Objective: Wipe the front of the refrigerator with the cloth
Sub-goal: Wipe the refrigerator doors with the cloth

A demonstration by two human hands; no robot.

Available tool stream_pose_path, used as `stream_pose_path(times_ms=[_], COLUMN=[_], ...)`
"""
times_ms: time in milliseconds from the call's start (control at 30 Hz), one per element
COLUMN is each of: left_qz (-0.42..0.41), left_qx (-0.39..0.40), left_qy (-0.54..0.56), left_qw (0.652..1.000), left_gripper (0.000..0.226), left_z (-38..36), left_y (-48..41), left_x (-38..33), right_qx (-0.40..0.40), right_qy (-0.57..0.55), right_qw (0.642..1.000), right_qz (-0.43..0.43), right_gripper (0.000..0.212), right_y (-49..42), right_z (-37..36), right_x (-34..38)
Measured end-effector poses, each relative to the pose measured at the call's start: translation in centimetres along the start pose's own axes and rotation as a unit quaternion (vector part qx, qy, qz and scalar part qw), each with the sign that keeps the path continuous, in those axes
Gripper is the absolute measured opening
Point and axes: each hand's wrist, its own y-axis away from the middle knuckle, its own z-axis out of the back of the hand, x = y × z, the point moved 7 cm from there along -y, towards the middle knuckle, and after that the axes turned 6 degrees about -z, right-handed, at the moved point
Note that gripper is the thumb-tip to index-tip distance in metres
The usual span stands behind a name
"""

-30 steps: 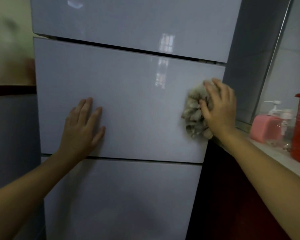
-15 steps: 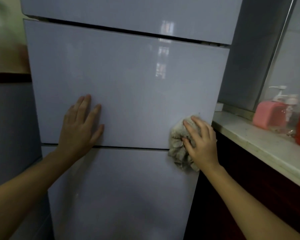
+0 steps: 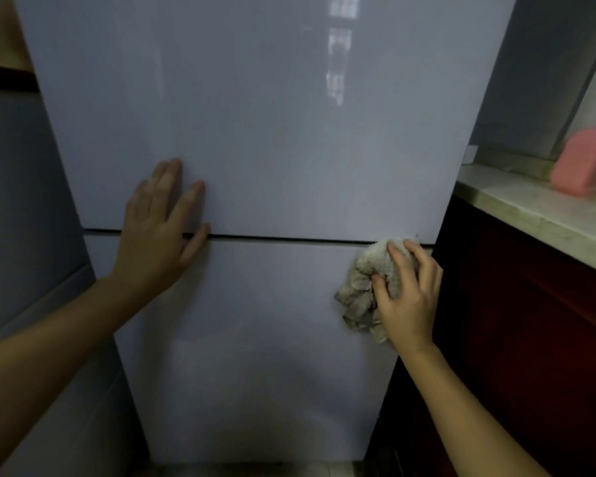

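Cloth [image 3: 365, 290] is bunched under right hand [image 3: 408, 297] at fridge [image 3: 272, 149] edge; left hand [image 3: 159, 232] is spread flat. Slip-off past edge is risked.

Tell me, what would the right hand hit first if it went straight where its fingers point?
Pointing up, the right hand and cloth would likely cross the door gap first.

Home kitchen: tall refrigerator [image 3: 255, 166] stood at frame centre, stone worktop [image 3: 537, 215] over dark red cabinets [image 3: 530, 339] at right.
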Motion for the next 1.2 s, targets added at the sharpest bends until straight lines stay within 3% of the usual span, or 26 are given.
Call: stream_pose_path(times_ms=[133, 300, 433, 600, 933, 1200], left_qz=[-0.01, -0.02, -0.031, 0.071, 0.092, 0.075], left_qx=[0.013, 0.011, 0.019, 0.023, 0.085, 0.093], left_qy=[-0.003, -0.004, -0.016, -0.011, -0.016, -0.013], left_qw=[1.0, 1.0, 0.999, 0.997, 0.992, 0.993], left_gripper=[0.059, 0.056, 0.054, 0.053, 0.057, 0.054], left_z=[-0.6, -0.1, 0.5, 1.0, -0.3, 0.9], left_y=[1.3, 1.3, 2.0, 6.8, 14.4, 14.7], left_x=[-0.3, -0.3, 1.3, 4.1, 5.0, 6.1], right_qx=[0.031, 0.04, 0.005, -0.02, 0.059, 0.046], right_qy=[0.0, -0.016, -0.039, -0.063, -0.073, -0.046], right_qw=[0.998, 0.997, 0.999, 0.997, 0.968, 0.979], right_qz=[-0.06, -0.071, -0.023, 0.043, 0.234, 0.193], right_gripper=[0.045, 0.04, 0.044, 0.045, 0.044, 0.046], right_y=[5.3, 6.6, 2.7, -0.3, 4.9, 4.3], right_z=[-1.1, -1.1, -1.2, -3.7, -10.5, -8.4], right_x=[-1.6, -1.3, 2.0, 8.1, 17.7, 14.2])
